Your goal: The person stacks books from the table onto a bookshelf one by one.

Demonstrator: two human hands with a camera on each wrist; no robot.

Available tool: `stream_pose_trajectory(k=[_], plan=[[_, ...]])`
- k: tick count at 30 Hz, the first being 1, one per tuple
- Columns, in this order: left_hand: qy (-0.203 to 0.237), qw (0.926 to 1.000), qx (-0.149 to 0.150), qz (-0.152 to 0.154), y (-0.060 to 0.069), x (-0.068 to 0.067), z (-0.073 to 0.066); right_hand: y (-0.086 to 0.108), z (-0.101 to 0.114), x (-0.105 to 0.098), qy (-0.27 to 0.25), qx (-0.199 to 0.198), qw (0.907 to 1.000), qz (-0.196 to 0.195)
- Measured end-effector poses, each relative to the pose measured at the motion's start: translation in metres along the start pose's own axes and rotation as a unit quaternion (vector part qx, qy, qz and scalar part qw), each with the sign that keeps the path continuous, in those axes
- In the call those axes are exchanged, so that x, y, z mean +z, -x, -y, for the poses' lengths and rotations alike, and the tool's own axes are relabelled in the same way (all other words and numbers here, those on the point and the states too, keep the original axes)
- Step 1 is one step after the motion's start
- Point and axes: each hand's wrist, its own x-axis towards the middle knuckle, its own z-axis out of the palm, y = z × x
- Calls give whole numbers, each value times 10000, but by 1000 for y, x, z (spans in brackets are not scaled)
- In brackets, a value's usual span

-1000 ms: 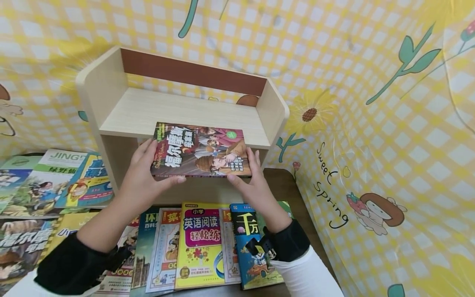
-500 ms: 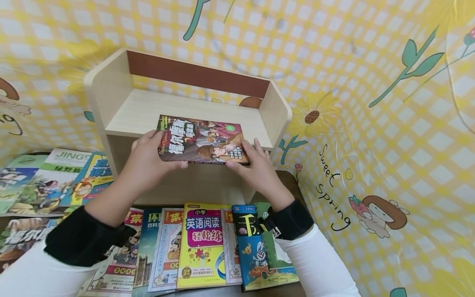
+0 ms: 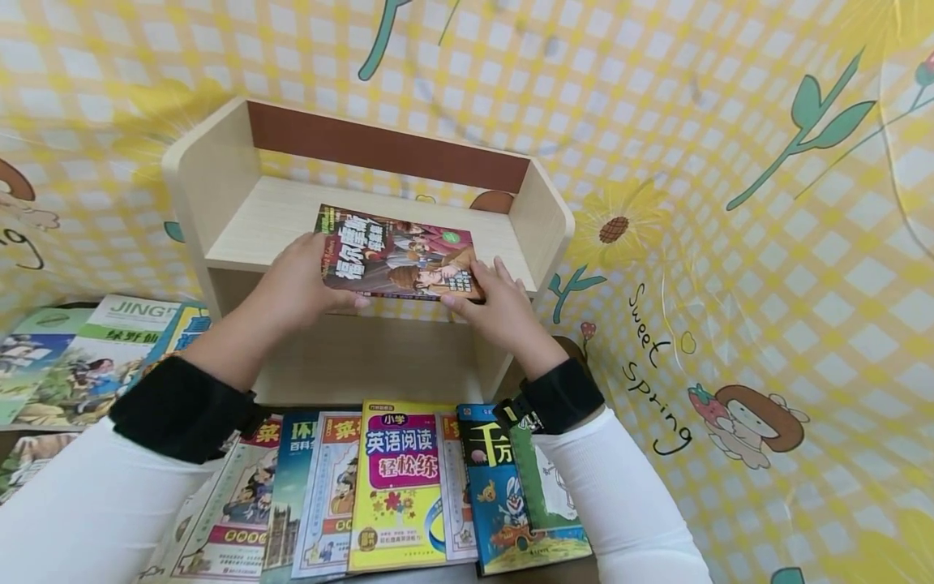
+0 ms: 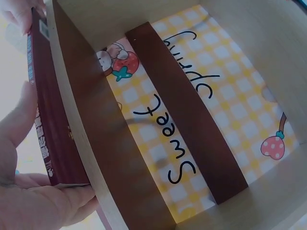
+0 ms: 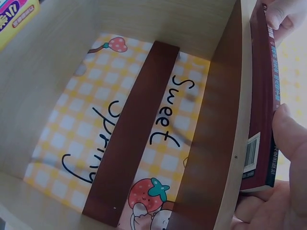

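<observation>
A dark maroon book [image 3: 404, 258] with an illustrated cover lies flat between my two hands, cover up, over the front part of the wooden shelf's upper board [image 3: 288, 211]. My left hand [image 3: 299, 280] grips its left end, thumb along the near spine edge. At the opposite end, my right hand [image 3: 503, 312] holds it the same way. In the left wrist view, the book's underside [image 4: 57, 105] is close against the board's front edge; contact is unclear. The right wrist view shows a barcode on the book's back [image 5: 259, 96], near the right fingers.
Books cover the surface in front of the shelf, including a yellow English reader [image 3: 397, 487], a blue book [image 3: 503, 503] and a green-white one [image 3: 124, 349] at the left. The shelf has upright side panels [image 3: 540, 219] and a brown back rail [image 3: 387, 146]. Checked cloth hangs behind.
Both hands have carried the book forward, away from me, from the shelf's front edge to farther over the upper board. Their grip on its ends looks the same.
</observation>
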Motion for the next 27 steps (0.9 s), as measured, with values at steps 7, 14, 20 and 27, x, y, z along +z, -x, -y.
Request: stream_pose_trajectory(k=[7, 14, 20, 27], plan=[[-168, 9998, -10, 105, -11, -4, 2, -6, 9, -4, 17, 265, 9996, 107], [-308, 9993, 11, 211, -21, -7, 3, -14, 10, -6, 67, 313, 9992, 226], [-229, 9991, -70, 350, -28, -9, 5, -20, 10, -7, 10, 381, 9987, 341], [-67, 9995, -200, 231, -34, -7, 7, -28, 9, -8, 84, 492, 9980, 378]])
